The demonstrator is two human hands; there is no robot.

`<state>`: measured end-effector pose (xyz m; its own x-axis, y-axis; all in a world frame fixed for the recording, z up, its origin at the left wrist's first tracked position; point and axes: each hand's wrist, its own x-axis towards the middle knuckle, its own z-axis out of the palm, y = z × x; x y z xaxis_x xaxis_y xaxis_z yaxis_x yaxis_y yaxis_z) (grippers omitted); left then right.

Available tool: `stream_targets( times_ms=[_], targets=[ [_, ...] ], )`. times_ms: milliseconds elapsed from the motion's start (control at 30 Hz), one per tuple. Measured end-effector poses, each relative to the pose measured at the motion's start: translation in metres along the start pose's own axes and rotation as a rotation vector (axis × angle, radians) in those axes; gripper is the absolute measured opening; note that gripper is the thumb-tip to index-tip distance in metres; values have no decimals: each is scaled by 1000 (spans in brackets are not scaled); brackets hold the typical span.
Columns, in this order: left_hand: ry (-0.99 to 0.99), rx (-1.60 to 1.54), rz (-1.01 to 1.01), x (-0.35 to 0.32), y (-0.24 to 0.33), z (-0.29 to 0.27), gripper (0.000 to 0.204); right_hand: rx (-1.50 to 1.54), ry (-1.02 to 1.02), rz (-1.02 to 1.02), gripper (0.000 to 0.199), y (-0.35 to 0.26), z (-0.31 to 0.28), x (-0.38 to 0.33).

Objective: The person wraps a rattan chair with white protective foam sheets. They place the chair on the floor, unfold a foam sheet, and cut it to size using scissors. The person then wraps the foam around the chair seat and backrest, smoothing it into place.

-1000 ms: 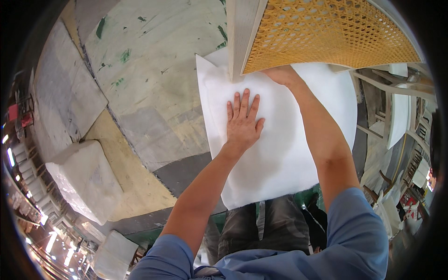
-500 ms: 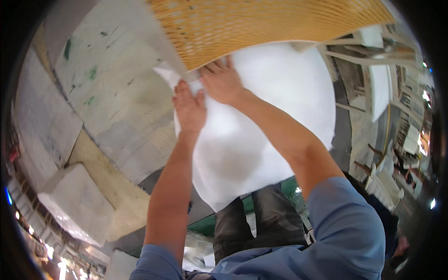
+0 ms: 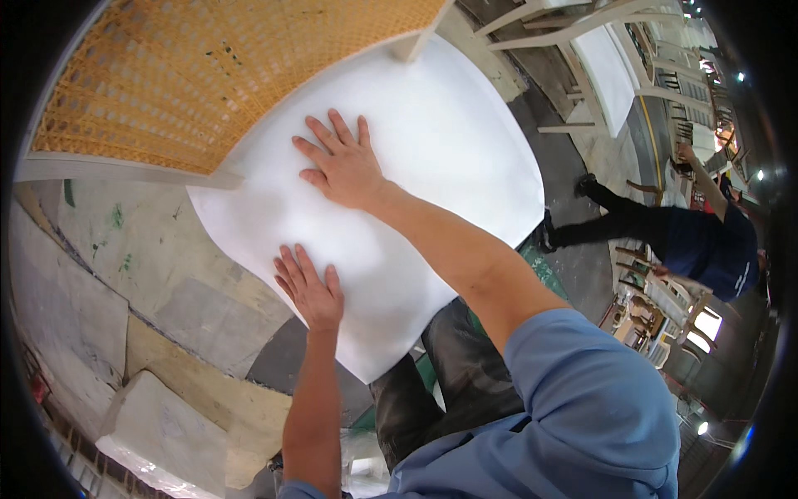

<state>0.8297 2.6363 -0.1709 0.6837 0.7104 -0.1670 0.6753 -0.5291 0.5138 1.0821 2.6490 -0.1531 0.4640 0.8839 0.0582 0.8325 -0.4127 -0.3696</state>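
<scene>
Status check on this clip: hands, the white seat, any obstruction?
Left hand flat, open on white seat pad. Right hand flat, open, farther up. Cane chair back at the pad's far edge. No obstruction.

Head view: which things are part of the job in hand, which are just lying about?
In hand:
white seat pad, under left hand and right hand, both flat
woven cane chair back

Lying about:
white block
white chair frames
</scene>
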Motion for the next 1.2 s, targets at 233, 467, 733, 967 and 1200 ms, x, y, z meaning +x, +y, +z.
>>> stream_targets(
  times_ms=[233, 467, 733, 967, 1200],
  targets=[
    [-18, 52, 109, -40, -12, -34, 71, 13, 42, 95, 58, 35, -50, -152],
    [-261, 178, 307, -76, 0, -5, 69, -39, -185, -27, 62, 48, -42, -198],
    [-102, 229, -205, -116, 39, 12, 73, 75, -121, -73, 67, 82, -79, -202],
    [104, 259, -406, -127, 90, 16, 78, 100, -286, -236, 80, 96, -106, -203],
    [55, 20, -709, -171, 109, 22, 79, -130, -844, -409, 96, 53, -99, -214]
  ],
)
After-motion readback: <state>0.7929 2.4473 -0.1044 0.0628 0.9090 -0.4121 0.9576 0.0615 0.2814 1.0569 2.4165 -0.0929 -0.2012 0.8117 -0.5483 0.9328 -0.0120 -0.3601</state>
